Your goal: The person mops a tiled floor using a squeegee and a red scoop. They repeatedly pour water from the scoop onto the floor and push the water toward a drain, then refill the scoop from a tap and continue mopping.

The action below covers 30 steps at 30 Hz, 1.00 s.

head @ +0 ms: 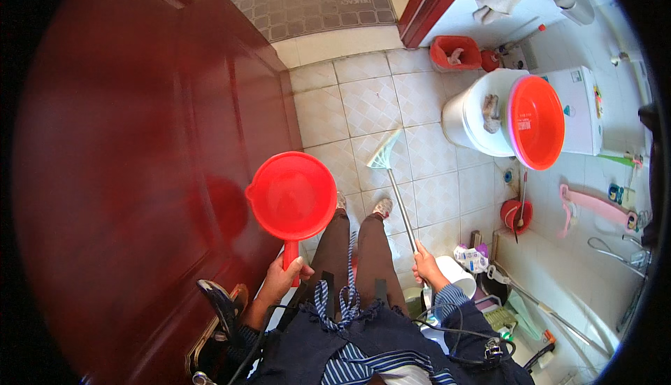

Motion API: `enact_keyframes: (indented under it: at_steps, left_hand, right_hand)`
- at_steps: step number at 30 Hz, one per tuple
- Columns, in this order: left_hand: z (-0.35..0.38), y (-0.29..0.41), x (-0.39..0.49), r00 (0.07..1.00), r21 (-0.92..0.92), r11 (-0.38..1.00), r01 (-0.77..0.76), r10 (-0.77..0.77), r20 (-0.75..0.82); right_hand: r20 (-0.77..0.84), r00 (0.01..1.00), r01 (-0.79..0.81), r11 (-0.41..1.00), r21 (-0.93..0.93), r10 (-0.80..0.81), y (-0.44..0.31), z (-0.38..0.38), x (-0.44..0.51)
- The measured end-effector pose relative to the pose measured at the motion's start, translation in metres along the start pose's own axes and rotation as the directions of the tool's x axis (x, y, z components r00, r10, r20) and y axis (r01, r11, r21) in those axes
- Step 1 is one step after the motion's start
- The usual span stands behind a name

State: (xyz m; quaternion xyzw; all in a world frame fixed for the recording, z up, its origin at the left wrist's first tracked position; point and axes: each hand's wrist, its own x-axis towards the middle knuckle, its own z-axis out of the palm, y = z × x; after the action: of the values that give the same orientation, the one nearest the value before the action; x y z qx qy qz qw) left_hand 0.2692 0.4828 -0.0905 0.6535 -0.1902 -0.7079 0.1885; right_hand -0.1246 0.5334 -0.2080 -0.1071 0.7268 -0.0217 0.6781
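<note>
A red plastic water ladle point(292, 196) is held level in front of me, its handle pointing back towards my body. My left hand point(285, 276) is closed around that handle. My right hand point(427, 265) grips the metal pole of a long-handled scrubbing brush or broom point(402, 204). Its pale, fan-shaped head point(386, 150) rests on the tiled floor point(367, 104) ahead of my feet. Whether the ladle holds water I cannot tell.
A red-brown door point(157, 138) stands close on the left. At right are a white bucket point(464, 107), a red basin point(539, 123) and a red waste bin point(443, 62). A small red bucket point(508, 214) and cluttered containers lie lower right. A grey mat point(314, 2) lies beyond the threshold.
</note>
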Motion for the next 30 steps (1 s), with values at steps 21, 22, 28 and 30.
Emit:
enact_keyframes:
  at_steps: [21,22,28,30]
  left_hand:
    - [0.029,-0.002,0.008,0.998,0.043,0.999,-0.022,0.024,-0.056]
    - [0.029,-0.001,0.007,0.997,0.043,0.998,-0.037,0.039,-0.063]
    - [0.021,-0.002,0.008,0.994,0.003,0.999,-0.050,0.050,-0.098]
    - [0.020,-0.004,0.008,0.992,-0.006,0.999,-0.051,0.050,-0.113]
  right_hand:
    - [0.206,0.944,0.320,0.865,-0.386,-0.258,-0.189,0.033,0.141]
    - [0.207,0.951,0.287,0.901,-0.325,-0.228,-0.165,0.013,0.128]
    - [0.037,0.983,0.183,0.914,-0.362,-0.182,-0.045,-0.069,0.032]
    - [0.005,0.974,0.216,0.915,-0.342,-0.228,-0.018,-0.066,0.015]
